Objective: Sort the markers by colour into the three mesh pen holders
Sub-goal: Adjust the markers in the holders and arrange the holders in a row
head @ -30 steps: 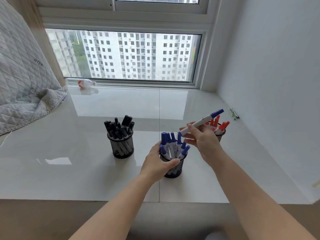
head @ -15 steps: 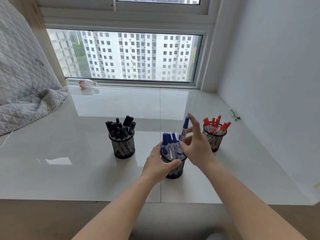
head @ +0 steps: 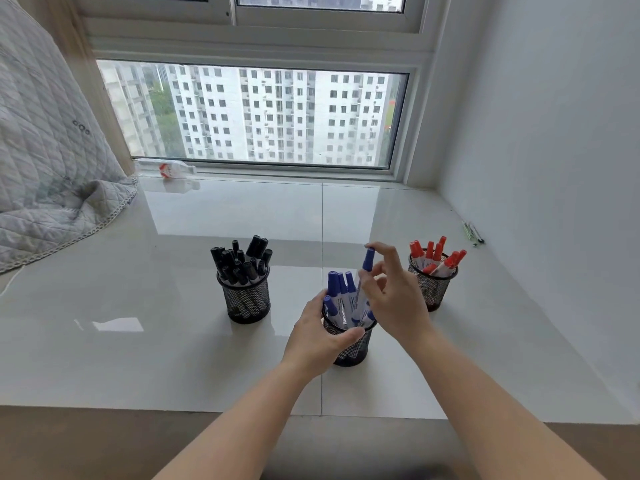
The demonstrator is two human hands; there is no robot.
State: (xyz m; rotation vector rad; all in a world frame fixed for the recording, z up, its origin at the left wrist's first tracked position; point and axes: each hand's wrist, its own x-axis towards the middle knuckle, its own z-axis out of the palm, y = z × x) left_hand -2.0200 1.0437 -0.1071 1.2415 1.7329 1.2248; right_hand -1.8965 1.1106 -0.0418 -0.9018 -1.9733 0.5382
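1. My right hand (head: 398, 299) pinches a blue-capped marker (head: 363, 282) between thumb and fingers, with my index fingertip (head: 372, 245) on top of its cap. The marker stands almost upright, its lower end down inside the near holder.
2. My left hand (head: 320, 336) grips the near mesh pen holder (head: 351, 351), fingers curled round its left side and my thumb lying across the near rim.
3. That near holder contains the blue markers (head: 341, 289), caps up, leaning a little to the left. It sits on the glossy white sill (head: 173, 341), closest to me and between the other 2 holders.
4. To the far left stands a second mesh holder (head: 246, 303), packed with black markers (head: 242, 259), well apart from my hands.
5. To the far right stands the third mesh holder (head: 433, 289), just beyond my right hand, with the red markers (head: 436, 258) in it, caps up and fanned to the right.
6. Farther right, near the wall, a couple of thin green pens (head: 472, 232) lie on the sill.
7. At the far left, against the window frame, a clear plastic bottle (head: 166, 167) with a red label lies on its side.
8. A grey quilted blanket (head: 45, 168) is heaped at the left edge of the sill.
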